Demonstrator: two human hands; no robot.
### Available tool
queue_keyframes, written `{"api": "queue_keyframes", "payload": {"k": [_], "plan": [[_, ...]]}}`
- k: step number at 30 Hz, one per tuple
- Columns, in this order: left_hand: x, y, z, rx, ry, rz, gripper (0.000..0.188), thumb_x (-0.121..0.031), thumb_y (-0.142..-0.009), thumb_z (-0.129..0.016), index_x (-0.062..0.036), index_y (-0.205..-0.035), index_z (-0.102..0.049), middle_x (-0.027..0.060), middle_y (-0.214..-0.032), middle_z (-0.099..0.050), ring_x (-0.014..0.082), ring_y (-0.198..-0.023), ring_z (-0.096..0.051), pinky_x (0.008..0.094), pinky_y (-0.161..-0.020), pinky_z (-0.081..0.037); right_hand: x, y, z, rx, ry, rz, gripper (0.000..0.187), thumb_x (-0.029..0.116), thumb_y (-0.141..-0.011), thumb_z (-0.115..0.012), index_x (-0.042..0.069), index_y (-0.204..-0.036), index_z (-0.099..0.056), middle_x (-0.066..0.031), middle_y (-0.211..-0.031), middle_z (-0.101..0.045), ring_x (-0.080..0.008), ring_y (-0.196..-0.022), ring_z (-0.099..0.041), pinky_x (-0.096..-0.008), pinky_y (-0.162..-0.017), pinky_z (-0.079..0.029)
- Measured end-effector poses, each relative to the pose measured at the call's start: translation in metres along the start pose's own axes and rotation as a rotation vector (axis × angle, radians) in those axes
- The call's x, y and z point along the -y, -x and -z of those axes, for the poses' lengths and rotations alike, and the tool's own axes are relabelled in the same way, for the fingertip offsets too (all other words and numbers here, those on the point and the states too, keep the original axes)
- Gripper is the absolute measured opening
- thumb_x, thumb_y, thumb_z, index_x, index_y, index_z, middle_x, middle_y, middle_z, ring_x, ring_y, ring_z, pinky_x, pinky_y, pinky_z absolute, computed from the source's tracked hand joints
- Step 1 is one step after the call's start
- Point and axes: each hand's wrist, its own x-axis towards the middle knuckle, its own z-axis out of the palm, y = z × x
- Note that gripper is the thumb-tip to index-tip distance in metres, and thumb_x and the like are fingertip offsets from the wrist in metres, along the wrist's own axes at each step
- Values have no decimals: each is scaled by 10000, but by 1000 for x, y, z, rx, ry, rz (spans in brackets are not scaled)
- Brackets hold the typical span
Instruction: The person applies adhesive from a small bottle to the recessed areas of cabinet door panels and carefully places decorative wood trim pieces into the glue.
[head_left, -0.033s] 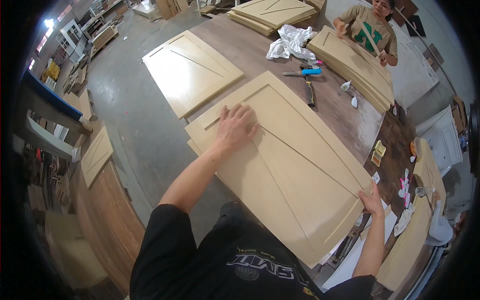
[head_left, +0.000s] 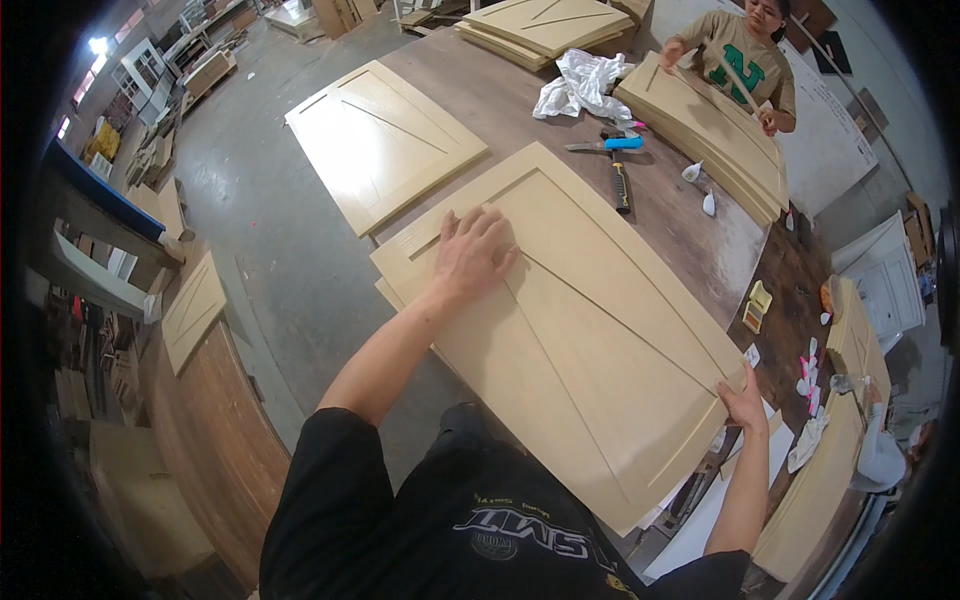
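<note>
A large cream wooden door panel with a raised border and diagonal grooves lies slanted before me, its near part jutting past the table edge. Another panel's edge peeks out beneath its left side. My left hand rests on its upper left surface beside the inner border, fingers bent slightly and apart, holding nothing. At the right end, my right hand grips the panel's edge, with the fingers partly hidden. Just beyond the panel are a hammer and a blue-handled knife.
A second panel lies at the far left of the table. Crumpled white cloth, small white bottles and a stack of panels are farther back. A co-worker stands behind that stack holding a thin strip.
My hands and the panel have not visibly moved. The co-worker's hands and strip have shifted slightly, and another person at the far right has moved a little.
</note>
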Motion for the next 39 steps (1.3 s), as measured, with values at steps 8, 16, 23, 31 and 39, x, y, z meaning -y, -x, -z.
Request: {"api": "queue_keyframes", "payload": {"k": [8,16,23,31,39], "plan": [[-1,2,2,1,-1,3,412,-352,-925,-691,-130,-1268,-637,72,-1444,-591,297,-1429,-463,641,-1215,-259,-4,1,-2,-8,-37,-2,879,73,-872,-800,-5,-1594,-304,-197,-1475,-557,-289,-1355,-548,-388,-1143,-431],[2,-2,-13,-13,-7,-4,406,-357,-938,-674,-126,-1270,-642,76,-1442,-595,307,-1436,-453,629,-1228,-235,-16,0,0,-82,46,21,868,106,-858,-792,-3,-1587,-335,-208,-1494,-544,-300,-1378,-533,-398,-1156,-421],[-22,-36,0,186,-78,28,490,-445,-986,-608,-90,-1322,-634,119,-1447,-576,305,-1461,-411,698,-1215,-162,29,1,-12,-364,386,273,805,198,-811,-823,79,-1526,-473,-203,-1458,-548,-366,-1390,-500,-448,-1176,-399],[-166,-48,-131,187,145,-271,703,-499,-1020,-499,-85,-1580,-406,176,-1647,-380,369,-1570,-260,706,-1239,-69,171,-75,-173,-468,421,381,614,468,-962,-675,125,-1460,-572,-208,-1554,-459,-420,-1468,-375,-616,-1204,-285],[4,-106,-68,196,-206,-52,738,-579,-1044,-438,-126,-1621,-361,199,-1680,-318,401,-1586,-190,704,-1233,-33,26,-37,-56,-688,709,-113,650,564,-1032,-522,213,-1575,-452,-168,-1649,-356,-422,-1554,-239,-678,-1233,-150]]}}
